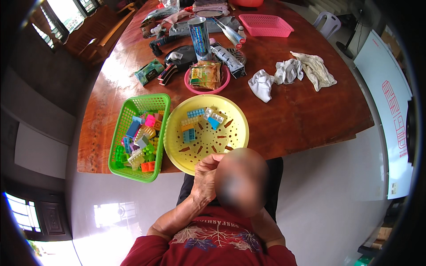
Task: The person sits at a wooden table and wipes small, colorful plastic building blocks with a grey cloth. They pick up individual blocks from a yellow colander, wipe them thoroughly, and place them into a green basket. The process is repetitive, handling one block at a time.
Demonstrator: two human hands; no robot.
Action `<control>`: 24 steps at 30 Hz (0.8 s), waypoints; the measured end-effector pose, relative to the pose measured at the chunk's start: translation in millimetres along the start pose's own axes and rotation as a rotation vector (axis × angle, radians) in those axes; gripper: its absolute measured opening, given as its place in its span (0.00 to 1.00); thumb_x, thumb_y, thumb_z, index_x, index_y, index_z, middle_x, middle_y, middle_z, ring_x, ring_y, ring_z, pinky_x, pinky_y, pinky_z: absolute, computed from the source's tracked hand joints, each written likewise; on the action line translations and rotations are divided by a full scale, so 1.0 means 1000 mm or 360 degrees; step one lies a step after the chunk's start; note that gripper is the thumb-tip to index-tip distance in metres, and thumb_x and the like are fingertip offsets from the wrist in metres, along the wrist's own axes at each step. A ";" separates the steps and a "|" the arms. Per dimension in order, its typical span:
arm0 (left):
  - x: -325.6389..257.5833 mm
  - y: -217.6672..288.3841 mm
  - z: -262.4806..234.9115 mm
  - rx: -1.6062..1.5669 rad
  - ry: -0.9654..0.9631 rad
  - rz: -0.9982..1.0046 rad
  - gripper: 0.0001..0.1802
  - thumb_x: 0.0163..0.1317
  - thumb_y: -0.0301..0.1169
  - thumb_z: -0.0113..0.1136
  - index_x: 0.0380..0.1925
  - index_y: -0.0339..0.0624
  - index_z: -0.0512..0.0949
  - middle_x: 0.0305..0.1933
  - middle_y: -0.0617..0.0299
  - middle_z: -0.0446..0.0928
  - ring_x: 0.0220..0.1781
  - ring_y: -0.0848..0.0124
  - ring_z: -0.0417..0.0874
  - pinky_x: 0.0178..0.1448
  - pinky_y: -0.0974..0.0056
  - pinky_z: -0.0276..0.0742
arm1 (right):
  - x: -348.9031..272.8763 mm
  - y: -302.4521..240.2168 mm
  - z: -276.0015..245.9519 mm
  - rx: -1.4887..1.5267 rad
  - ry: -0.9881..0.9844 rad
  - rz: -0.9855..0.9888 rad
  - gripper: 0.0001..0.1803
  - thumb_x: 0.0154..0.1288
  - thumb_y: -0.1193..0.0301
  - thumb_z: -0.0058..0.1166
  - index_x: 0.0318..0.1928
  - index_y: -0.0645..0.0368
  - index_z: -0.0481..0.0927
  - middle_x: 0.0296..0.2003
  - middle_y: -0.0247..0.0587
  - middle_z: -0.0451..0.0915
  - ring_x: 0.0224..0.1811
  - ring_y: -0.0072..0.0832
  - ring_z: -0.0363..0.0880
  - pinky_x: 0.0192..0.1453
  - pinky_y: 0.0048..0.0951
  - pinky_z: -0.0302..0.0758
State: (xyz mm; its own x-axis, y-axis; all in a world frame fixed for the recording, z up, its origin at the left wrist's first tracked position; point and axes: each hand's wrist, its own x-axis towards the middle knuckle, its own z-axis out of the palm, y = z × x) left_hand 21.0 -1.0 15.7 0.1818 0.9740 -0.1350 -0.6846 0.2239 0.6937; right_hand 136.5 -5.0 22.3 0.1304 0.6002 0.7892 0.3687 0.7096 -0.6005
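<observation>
My left hand (206,174) is at the near rim of a yellow colander (239,113), its fingers curled together. What they hold, if anything, is hidden behind a blurred patch. My right forearm (270,228) comes up from the lower edge, and that same patch covers the hand. A small white piece (228,148) shows beside the fingertips; I cannot tell whether it is held. Inside the colander lie a light blue toy brick (189,135) and several others in white, blue and yellow. On the left, a green basket (116,137) holds many mixed toy bricks.
Beyond the colander stands a pink bowl (188,84) with packets, near a tall can (200,40). White cloths (262,85) lie to the right, a pink basket (266,25) farther back. Rackets (228,33) and bags fill the far table. The table's near edge runs below the colander.
</observation>
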 end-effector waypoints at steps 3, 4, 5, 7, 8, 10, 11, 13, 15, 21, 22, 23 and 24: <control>0.000 0.001 -0.007 0.0068 0.0025 0.0053 0.06 0.57 0.19 0.60 0.35 0.36 0.78 0.37 0.55 0.81 0.38 0.70 0.82 0.46 0.66 0.80 | 0.014 -0.004 -0.003 0.0138 -0.0039 0.0383 0.12 0.56 0.80 0.53 0.43 0.60 0.77 0.37 0.40 0.72 0.36 0.31 0.74 0.39 0.28 0.72; -0.002 -0.001 -0.009 0.0137 0.0042 0.0037 0.06 0.57 0.19 0.60 0.35 0.36 0.77 0.37 0.55 0.80 0.38 0.70 0.82 0.45 0.66 0.80 | 0.001 0.003 -0.006 0.0417 -0.0030 0.0742 0.09 0.60 0.81 0.48 0.42 0.63 0.75 0.37 0.40 0.74 0.37 0.27 0.76 0.39 0.25 0.73; -0.003 -0.001 -0.008 0.0122 0.0032 0.0047 0.06 0.57 0.19 0.59 0.36 0.36 0.77 0.38 0.55 0.80 0.38 0.70 0.82 0.46 0.66 0.80 | -0.007 0.015 -0.006 0.0319 -0.0102 0.1061 0.09 0.63 0.80 0.46 0.43 0.63 0.73 0.38 0.38 0.75 0.37 0.24 0.76 0.39 0.23 0.74; -0.003 -0.001 -0.005 0.0097 0.0016 0.0081 0.07 0.57 0.19 0.59 0.36 0.35 0.77 0.38 0.55 0.80 0.39 0.70 0.82 0.46 0.65 0.80 | 0.002 0.020 -0.004 0.1602 0.0442 0.1720 0.09 0.63 0.79 0.45 0.43 0.61 0.71 0.37 0.36 0.75 0.37 0.26 0.77 0.39 0.24 0.76; -0.002 -0.001 -0.006 0.0060 0.0033 0.0101 0.06 0.59 0.20 0.57 0.37 0.36 0.76 0.39 0.55 0.80 0.39 0.68 0.82 0.45 0.64 0.81 | 0.001 0.021 -0.004 0.1858 0.0476 0.1534 0.06 0.63 0.73 0.44 0.40 0.60 0.70 0.38 0.38 0.74 0.40 0.29 0.76 0.43 0.28 0.75; 0.006 0.003 -0.004 -0.0019 0.0156 0.0059 0.05 0.61 0.21 0.55 0.37 0.37 0.76 0.38 0.56 0.80 0.39 0.68 0.82 0.44 0.64 0.81 | 0.006 0.020 -0.004 0.2408 0.0477 0.1161 0.13 0.65 0.62 0.43 0.33 0.59 0.68 0.41 0.41 0.71 0.46 0.35 0.73 0.50 0.38 0.72; 0.008 0.004 -0.003 -0.0058 0.0216 0.0038 0.05 0.61 0.22 0.55 0.37 0.37 0.76 0.38 0.57 0.80 0.39 0.68 0.82 0.44 0.64 0.82 | 0.011 0.014 -0.009 0.2682 0.0469 0.1155 0.16 0.66 0.58 0.42 0.30 0.59 0.67 0.41 0.41 0.70 0.47 0.37 0.71 0.51 0.41 0.71; 0.006 0.002 -0.001 -0.0072 0.0230 0.0014 0.04 0.62 0.23 0.54 0.36 0.38 0.76 0.37 0.58 0.79 0.38 0.68 0.82 0.41 0.65 0.82 | 0.003 0.009 -0.008 0.2512 0.0556 0.1434 0.19 0.68 0.57 0.40 0.26 0.59 0.68 0.43 0.40 0.67 0.45 0.36 0.72 0.49 0.41 0.71; 0.005 0.002 0.003 -0.0058 0.0274 0.0028 0.03 0.62 0.23 0.54 0.36 0.39 0.76 0.37 0.58 0.79 0.37 0.69 0.82 0.40 0.65 0.81 | -0.004 0.013 -0.004 0.2294 0.0527 0.1489 0.20 0.69 0.59 0.40 0.24 0.59 0.69 0.45 0.40 0.66 0.45 0.34 0.71 0.48 0.38 0.71; 0.007 0.001 0.005 -0.0305 0.0272 -0.0047 0.05 0.63 0.24 0.55 0.38 0.40 0.77 0.40 0.59 0.79 0.40 0.73 0.80 0.44 0.69 0.79 | -0.009 0.011 0.011 0.0962 -0.0080 0.0981 0.17 0.66 0.68 0.46 0.51 0.62 0.66 0.55 0.47 0.61 0.57 0.33 0.62 0.60 0.34 0.63; 0.006 0.002 0.006 -0.0317 0.0280 -0.0028 0.05 0.63 0.24 0.53 0.39 0.40 0.76 0.41 0.58 0.79 0.40 0.72 0.80 0.45 0.69 0.79 | -0.012 0.009 0.011 0.0765 -0.0173 0.0876 0.20 0.65 0.67 0.47 0.55 0.62 0.65 0.57 0.49 0.60 0.60 0.36 0.61 0.62 0.35 0.62; 0.006 0.003 0.007 -0.0329 0.0287 -0.0010 0.06 0.64 0.23 0.52 0.40 0.40 0.75 0.41 0.58 0.79 0.41 0.71 0.80 0.46 0.68 0.79 | -0.013 0.008 0.013 0.0567 -0.0262 0.0770 0.24 0.65 0.67 0.49 0.59 0.61 0.64 0.58 0.50 0.59 0.62 0.38 0.59 0.63 0.37 0.60; 0.007 0.003 0.009 -0.0297 0.0278 0.0037 0.06 0.64 0.23 0.52 0.39 0.40 0.76 0.41 0.58 0.79 0.41 0.70 0.80 0.47 0.67 0.79 | -0.010 0.008 0.013 0.0233 -0.0328 0.0495 0.25 0.62 0.70 0.53 0.58 0.60 0.65 0.58 0.52 0.60 0.61 0.40 0.61 0.63 0.38 0.60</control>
State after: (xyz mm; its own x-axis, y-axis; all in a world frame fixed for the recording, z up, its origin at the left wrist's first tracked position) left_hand 26.0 5.7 23.2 0.0508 0.9664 -0.2518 -0.8086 0.1878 0.5575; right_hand 126.2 -0.4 7.9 0.0225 0.8456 0.5333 0.2038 0.5183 -0.8305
